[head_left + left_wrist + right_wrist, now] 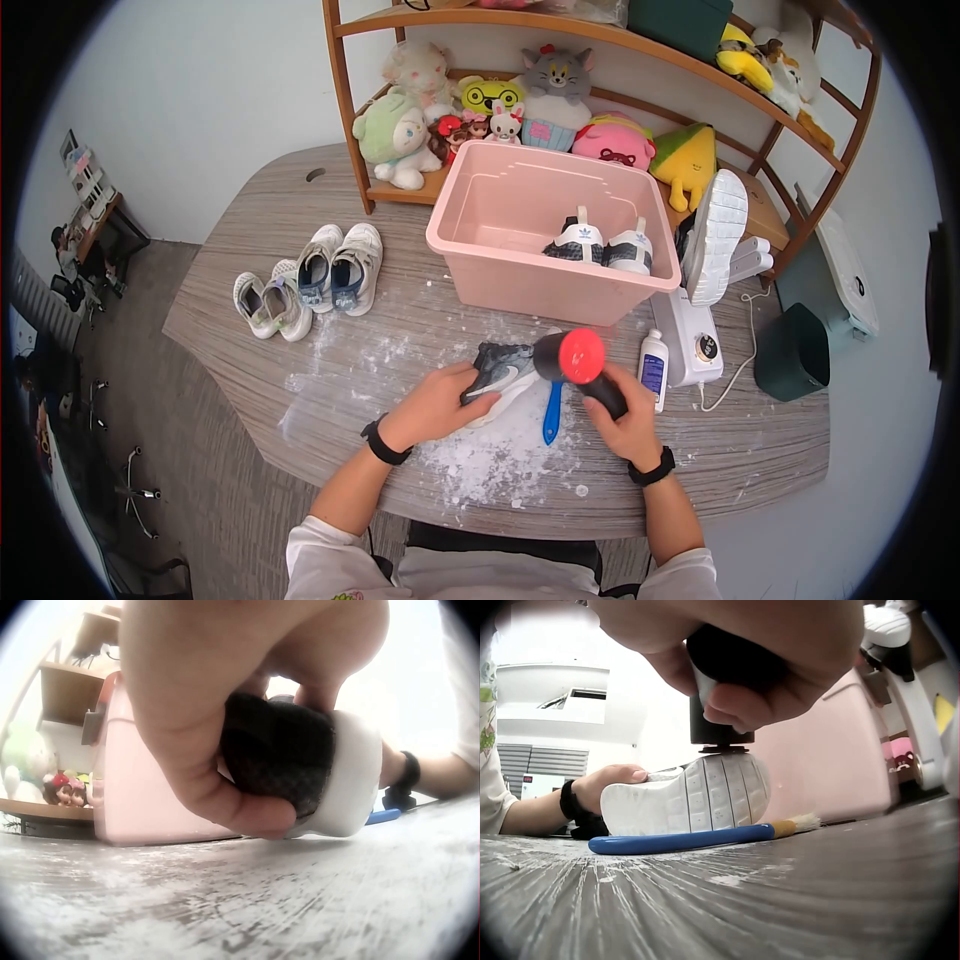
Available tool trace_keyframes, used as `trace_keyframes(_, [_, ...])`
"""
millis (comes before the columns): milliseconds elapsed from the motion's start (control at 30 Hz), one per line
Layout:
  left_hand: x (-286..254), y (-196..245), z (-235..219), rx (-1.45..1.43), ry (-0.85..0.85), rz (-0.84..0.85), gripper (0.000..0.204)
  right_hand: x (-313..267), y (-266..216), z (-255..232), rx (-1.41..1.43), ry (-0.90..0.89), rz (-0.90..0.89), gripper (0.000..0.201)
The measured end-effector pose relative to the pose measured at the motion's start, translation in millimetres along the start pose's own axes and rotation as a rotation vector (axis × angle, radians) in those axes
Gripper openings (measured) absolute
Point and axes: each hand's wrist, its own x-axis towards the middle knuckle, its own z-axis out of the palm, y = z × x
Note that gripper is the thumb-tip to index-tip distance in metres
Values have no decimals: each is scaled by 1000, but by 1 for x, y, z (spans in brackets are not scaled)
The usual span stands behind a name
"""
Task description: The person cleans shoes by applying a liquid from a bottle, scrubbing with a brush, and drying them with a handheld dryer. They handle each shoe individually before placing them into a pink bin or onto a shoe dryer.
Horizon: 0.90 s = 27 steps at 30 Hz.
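Note:
My left hand [438, 408] grips a dark grey shoe [500, 362] with a white sole, tipped on its side on the powdery table. In the left wrist view, its fingers curl round the dark upper [281, 754]. My right hand [628, 418] holds a black handheld power tool [582, 355] with a red cap by its handle. The right wrist view shows the tool's dark disc [724, 748] right at the edge of the grooved white sole [716, 793]. Beside the shoe lies a blue-handled brush [551, 422] with pale bristles.
A pink bin [540, 277] holding white-and-black sneakers [580, 243] stands behind. Two pairs of shoes [352, 270] sit left. On the right are a white bottle [652, 368] and a white appliance [692, 345] bearing a shoe [719, 235]. White powder [480, 465] covers the table front.

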Motion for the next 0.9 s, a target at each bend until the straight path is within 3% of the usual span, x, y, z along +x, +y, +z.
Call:
trace_keyframes(133, [-1,0,0,0,0,-29,45,0,-3,3,-8,-43,-21,47])
trace_keyframes(200, [0,-1,1,11,11,-25,45,0,1,5,-101,51,-23,47])
trace_keyframes(333, [-1,-1,1,-9,14,-33,46,0,2,6,-117,59,-21,47])
trace_keyframes(500, [0,-1,1,-20,15,-45,45,1,-8,5,-108,-111,-155,48])
trace_keyframes(700, [0,-1,2,-23,16,-52,44,3,-10,8,-195,-180,-243,46])
trace_keyframes(900, [-1,-2,-1,-25,4,-33,37,1,-4,11,-212,-47,-194,46])
